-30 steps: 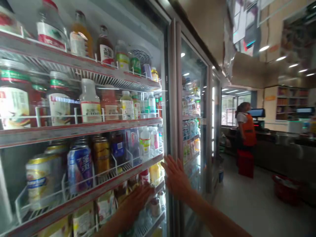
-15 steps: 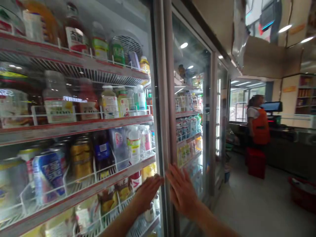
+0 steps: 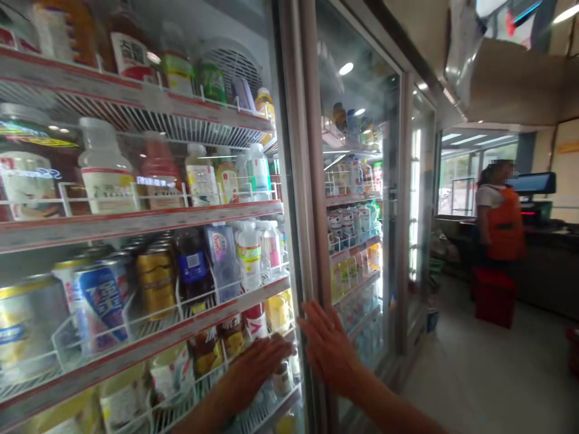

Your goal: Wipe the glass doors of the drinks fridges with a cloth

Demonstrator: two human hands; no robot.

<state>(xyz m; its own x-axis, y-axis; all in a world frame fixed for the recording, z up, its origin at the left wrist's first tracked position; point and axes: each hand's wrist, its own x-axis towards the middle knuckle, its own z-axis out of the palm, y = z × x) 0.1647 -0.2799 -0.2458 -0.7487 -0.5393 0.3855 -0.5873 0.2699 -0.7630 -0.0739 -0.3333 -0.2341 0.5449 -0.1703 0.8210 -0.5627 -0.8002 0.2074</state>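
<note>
The right hand, fingers stretched out and grasping nothing, is at the tall grey metal door frame of a glass-fronted drinks cooler; firm contact cannot be told. The left hand, flat and apparently empty, is just beside that frame, below a red, white-labelled bottle.

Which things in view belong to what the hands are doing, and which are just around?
With the hands:
- bare left hand, open, in front of the clear glass cooler door
- bare right hand, at the upright grey metal door frames; contact unclear

Just around:
- blue-and-white metal drink can
- gold metal cans
- person in orange apron
- red boxy object
</note>
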